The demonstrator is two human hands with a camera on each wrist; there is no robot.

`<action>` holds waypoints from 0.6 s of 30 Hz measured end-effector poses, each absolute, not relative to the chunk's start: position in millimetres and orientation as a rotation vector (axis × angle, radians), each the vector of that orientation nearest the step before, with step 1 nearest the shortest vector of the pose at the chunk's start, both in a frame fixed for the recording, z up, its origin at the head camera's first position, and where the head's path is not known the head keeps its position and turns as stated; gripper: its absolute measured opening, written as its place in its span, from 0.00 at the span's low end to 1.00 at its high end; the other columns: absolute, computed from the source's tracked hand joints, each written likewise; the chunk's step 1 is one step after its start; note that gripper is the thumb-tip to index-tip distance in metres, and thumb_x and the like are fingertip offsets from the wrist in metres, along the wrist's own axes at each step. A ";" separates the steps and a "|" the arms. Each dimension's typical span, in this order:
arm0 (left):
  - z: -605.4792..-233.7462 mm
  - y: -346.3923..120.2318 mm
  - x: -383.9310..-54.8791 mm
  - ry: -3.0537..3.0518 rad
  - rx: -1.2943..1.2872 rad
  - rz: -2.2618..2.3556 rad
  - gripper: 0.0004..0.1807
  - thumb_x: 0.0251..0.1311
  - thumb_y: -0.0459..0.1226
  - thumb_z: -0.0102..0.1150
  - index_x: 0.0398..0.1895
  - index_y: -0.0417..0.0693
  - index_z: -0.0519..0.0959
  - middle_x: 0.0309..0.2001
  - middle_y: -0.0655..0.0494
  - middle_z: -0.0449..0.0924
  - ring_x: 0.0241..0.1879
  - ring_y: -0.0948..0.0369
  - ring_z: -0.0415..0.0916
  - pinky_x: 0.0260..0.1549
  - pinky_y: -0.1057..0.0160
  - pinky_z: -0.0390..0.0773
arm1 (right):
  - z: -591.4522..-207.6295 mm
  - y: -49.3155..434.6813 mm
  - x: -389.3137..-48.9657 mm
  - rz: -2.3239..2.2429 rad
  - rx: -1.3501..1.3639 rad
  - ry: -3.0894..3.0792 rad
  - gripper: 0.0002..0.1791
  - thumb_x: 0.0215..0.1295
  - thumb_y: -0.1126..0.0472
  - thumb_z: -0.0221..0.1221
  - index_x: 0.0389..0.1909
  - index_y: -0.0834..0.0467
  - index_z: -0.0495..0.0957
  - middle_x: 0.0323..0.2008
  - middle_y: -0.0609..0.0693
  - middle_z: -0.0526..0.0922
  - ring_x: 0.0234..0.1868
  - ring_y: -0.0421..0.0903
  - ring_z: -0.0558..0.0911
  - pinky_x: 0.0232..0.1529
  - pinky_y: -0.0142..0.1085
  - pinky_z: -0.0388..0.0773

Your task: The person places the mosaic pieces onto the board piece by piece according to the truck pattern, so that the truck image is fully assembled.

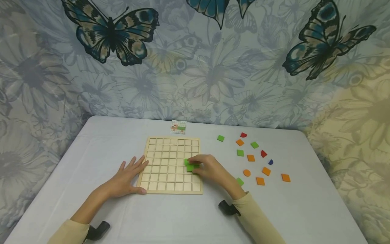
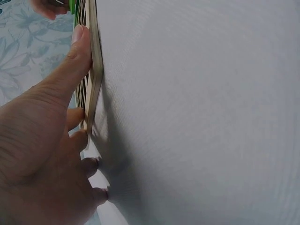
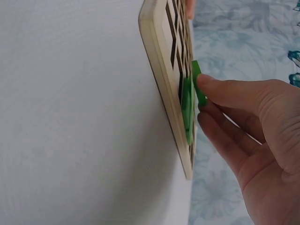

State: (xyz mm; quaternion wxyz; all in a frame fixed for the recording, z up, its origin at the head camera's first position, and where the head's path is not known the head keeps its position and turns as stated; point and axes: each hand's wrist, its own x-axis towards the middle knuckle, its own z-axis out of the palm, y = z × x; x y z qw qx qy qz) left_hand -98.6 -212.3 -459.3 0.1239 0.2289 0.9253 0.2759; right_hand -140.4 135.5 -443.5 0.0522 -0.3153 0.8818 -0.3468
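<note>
Your left hand (image 1: 123, 182) lies at the left edge of the board (image 1: 164, 176), fingers spread and touching it, grasping nothing. Over the board's right side, your right hand (image 1: 210, 168) pinches a green tile (image 3: 197, 70) between thumb and fingers. The work looks barely begun: a few green pieces (image 3: 186, 110) sit on the board's right part, most of it is bare, and loose pieces (image 1: 251, 158) in orange, green, red and blue lie right of it. Beyond the board's far edge lies a small picture card (image 1: 178, 127). The right wrist view shows the pinched tile's tilt over the board, unreadable in the head view; only the head view shows the loose pieces and card.
</note>
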 end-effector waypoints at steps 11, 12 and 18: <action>-458.2 -212.6 -98.3 2.689 0.664 0.818 0.59 0.44 0.59 0.71 0.75 0.41 0.56 0.77 0.39 0.44 0.73 0.33 0.35 0.66 0.30 0.31 | -447.0 127.0 -139.4 -0.994 -0.962 2.710 0.21 0.53 0.68 0.71 0.50 0.59 0.83 0.46 0.49 0.87 0.49 0.42 0.84 0.52 0.34 0.79; -458.2 -212.5 -98.3 2.690 0.664 0.818 0.59 0.44 0.59 0.72 0.75 0.41 0.56 0.77 0.39 0.44 0.73 0.33 0.35 0.66 0.30 0.31 | -447.3 126.9 -139.4 -0.992 -0.960 2.713 0.21 0.53 0.67 0.71 0.50 0.59 0.83 0.46 0.49 0.87 0.49 0.42 0.84 0.52 0.34 0.79; -459.8 -211.7 -98.9 2.700 0.673 0.823 0.59 0.43 0.59 0.72 0.75 0.40 0.57 0.77 0.38 0.45 0.73 0.32 0.36 0.66 0.30 0.31 | -447.6 125.4 -138.5 -0.998 -0.939 2.704 0.21 0.54 0.67 0.71 0.51 0.59 0.83 0.47 0.49 0.87 0.49 0.42 0.84 0.52 0.34 0.79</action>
